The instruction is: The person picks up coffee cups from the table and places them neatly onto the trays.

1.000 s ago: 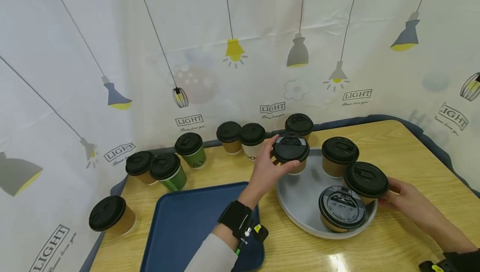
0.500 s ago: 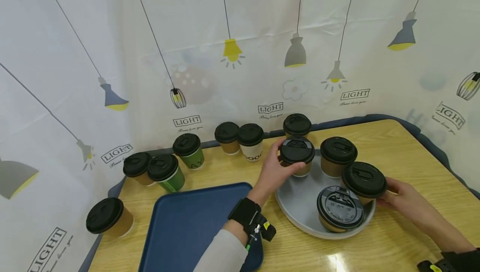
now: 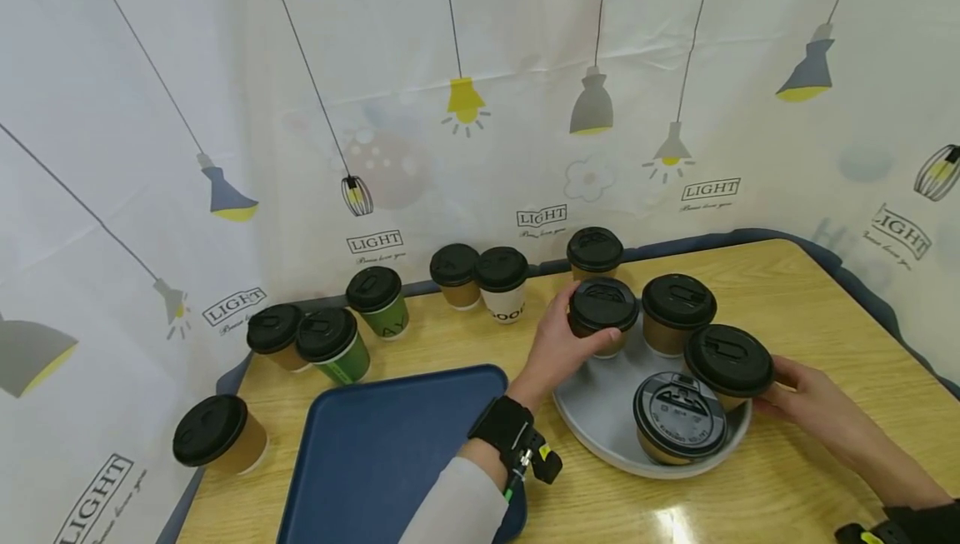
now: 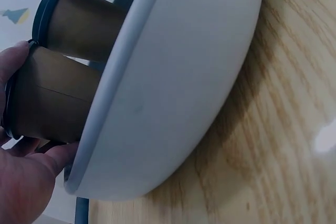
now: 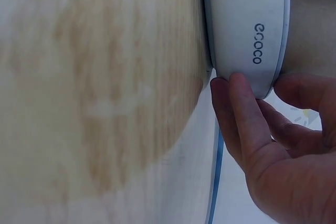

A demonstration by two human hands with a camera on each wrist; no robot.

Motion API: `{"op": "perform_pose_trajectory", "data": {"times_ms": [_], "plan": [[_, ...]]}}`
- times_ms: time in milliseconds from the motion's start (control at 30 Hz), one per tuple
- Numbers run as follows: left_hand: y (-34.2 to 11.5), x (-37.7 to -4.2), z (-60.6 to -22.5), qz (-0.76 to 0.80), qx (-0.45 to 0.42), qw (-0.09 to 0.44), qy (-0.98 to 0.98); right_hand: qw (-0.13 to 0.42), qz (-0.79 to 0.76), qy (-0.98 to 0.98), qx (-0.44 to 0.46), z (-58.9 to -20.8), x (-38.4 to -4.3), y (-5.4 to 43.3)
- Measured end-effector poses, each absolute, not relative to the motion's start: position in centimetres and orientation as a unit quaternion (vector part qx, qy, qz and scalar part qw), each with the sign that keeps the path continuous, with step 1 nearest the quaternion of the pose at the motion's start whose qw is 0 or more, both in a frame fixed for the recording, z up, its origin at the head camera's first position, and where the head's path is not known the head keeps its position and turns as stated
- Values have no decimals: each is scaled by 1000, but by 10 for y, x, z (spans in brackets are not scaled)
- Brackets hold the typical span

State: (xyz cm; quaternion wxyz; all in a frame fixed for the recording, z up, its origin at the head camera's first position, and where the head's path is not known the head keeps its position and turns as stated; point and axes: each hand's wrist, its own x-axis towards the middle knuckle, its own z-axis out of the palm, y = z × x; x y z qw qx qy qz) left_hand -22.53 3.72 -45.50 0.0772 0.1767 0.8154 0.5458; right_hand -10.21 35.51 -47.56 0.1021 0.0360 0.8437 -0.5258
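My left hand (image 3: 558, 342) grips a brown paper coffee cup (image 4: 52, 95) with a black lid, at the back left of a round grey tray (image 3: 600, 436). In the left wrist view the cup's base is down behind the tray's rim. My right hand (image 3: 817, 406) holds the tray's right edge; the right wrist view has its fingers on the outer wall marked "ecoco" and the thumb at the rim. More brown lidded cups stand on the tray: one at the back (image 3: 678, 311), one at the right (image 3: 729, 361), and one in front with a shiny lid (image 3: 681, 415).
Left of the round tray lies a rectangular blue tray (image 3: 375, 452). Behind it on the wooden table stand several lidded cups, including a green cup (image 3: 348, 361) and a white cup (image 3: 504, 302). A brown cup (image 3: 243, 444) leans at far left. A printed curtain (image 3: 300, 111) closes the back.
My left hand has carried its cup rightward and slightly toward me, over the grey tray, beside the back cup. My right hand keeps its place on the tray's edge.
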Motion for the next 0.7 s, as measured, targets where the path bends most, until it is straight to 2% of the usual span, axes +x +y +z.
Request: {"op": "perform_pose_trajectory", "data": {"times_ms": [333,500,700], "plan": [[37,-223,-458,550,173,86,812,100,-522,846,37,-477,-100,354],[28,-216,-457,606,157,94,774,102,-532,840,36,-478,-99,351],[16,-216,-456,641,146,30,753,139,-545,826,15,-478,-96,359]]}}
